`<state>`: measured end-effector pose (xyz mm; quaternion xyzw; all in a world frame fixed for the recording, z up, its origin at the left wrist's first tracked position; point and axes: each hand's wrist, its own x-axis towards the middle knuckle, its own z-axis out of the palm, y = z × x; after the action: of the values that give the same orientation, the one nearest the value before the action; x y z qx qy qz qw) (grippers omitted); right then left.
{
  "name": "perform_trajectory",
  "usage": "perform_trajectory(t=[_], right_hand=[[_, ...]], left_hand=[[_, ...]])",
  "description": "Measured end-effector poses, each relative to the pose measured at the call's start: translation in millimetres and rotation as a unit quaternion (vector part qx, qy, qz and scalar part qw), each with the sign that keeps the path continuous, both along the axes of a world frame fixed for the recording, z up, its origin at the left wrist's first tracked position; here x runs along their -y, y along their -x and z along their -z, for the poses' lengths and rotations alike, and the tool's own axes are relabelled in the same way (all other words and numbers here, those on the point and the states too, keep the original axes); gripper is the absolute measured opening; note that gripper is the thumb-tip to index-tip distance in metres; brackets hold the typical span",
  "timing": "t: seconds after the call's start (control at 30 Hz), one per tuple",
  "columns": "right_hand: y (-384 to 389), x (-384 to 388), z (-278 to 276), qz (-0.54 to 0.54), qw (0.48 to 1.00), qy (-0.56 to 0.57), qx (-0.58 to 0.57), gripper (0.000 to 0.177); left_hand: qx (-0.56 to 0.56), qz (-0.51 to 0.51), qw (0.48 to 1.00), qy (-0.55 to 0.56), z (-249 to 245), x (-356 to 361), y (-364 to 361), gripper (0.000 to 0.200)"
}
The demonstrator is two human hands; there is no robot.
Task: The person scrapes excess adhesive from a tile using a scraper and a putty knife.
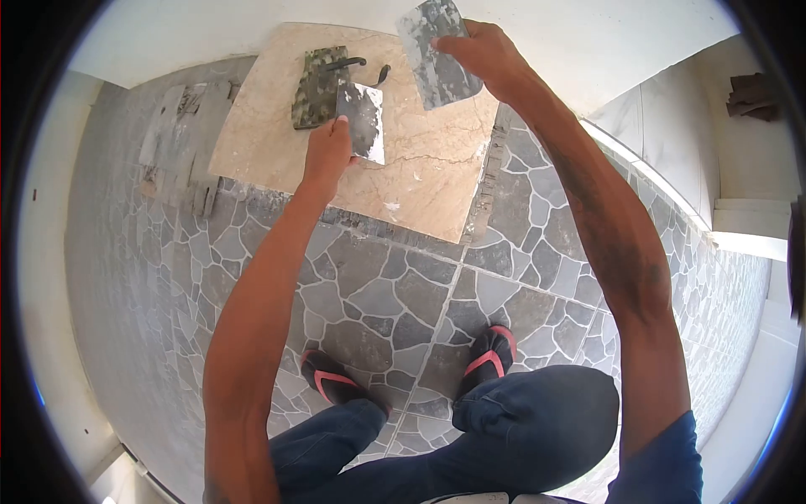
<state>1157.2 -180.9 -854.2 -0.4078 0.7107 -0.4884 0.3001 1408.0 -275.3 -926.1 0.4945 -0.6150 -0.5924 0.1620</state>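
Head view looks straight down at a crouching person whose arms reach forward and well apart, each hand clamped on its own tool. The left hand (327, 151) grips a small scraper (363, 122) by its lower edge, blade up and smeared with grey and white, held over the beige tile (420, 181). The right hand (483, 55) pinches a wider metal blade (437, 59) at its upper right side — it hangs tilted above the tile's far edge, partly hiding the white wall (571, 42) behind. The beige tile lies flat on the grey stone-patterned floor (378, 294), its far edge at the wall. On it, just beyond the small scraper, rests a dirty trowel (317, 88) with a black handle (344, 62). Grey tile offcuts (180, 134) lie to the left of the beige tile. Nearer — two sandals (332, 380) with red straps stand on the floor below blue-jeaned knees.
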Motion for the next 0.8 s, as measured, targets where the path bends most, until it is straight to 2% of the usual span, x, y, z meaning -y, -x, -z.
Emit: perform_trajectory(t=[0.03, 0.07, 0.13, 0.17, 0.3, 0.37, 0.47, 0.57, 0.67, 0.8], right_hand=[[-22.5, -7.7, -10.8, -0.018, 0.994, -0.064, -0.091, 0.028], [-52.3, -25.1, -25.4, -0.034, 0.974, -0.125, -0.184, 0.029], [-96.2, -57.3, -8.1, -0.058, 0.967, -0.104, -0.225, 0.023], [-112.3, -71.5, 10.8, -0.072, 0.951, -0.056, -0.295, 0.021], [-162.2, -122.4, 46.9, -0.107, 0.917, -0.011, -0.384, 0.037], [-176.6, -137.2, 59.2, -0.129, 0.908, -0.014, -0.397, 0.041], [-185.9, -151.8, 71.6, -0.153, 0.895, -0.054, -0.415, 0.045], [-186.6, -154.5, 78.9, -0.15, 0.888, -0.054, -0.432, 0.046], [-188.1, -154.1, 79.6, -0.137, 0.886, -0.056, -0.438, 0.045], [-189.3, -144.1, 84.8, -0.127, 0.88, -0.03, -0.456, 0.046]], left_hand=[[0.005, -0.005, 0.999, -0.033, 1.3, -8.6, -10.3, 0.037], [-0.059, -0.046, 0.994, -0.077, 2.4, -24.5, -18.4, 0.035], [-0.176, -0.135, 0.964, -0.144, 10.9, -63.8, -28.3, 0.031], [-0.226, -0.181, 0.942, -0.167, 17.2, -81.5, -30.3, 0.029], [-0.255, -0.304, 0.894, -0.209, 33.9, -140.5, -32.3, 0.021], [-0.264, -0.356, 0.865, -0.235, 29.8, -161.2, -27.4, 0.029], [-0.205, -0.313, 0.899, -0.229, 49.5, -173.5, -36.8, 0.032], [-0.17, -0.273, 0.907, -0.274, 29.5, -165.1, -39.6, 0.026], [-0.087, -0.208, 0.946, -0.232, 40.9, -153.6, -45.0, 0.029], [-0.101, -0.191, 0.961, -0.172, 39.9, -143.8, -45.9, 0.032]])
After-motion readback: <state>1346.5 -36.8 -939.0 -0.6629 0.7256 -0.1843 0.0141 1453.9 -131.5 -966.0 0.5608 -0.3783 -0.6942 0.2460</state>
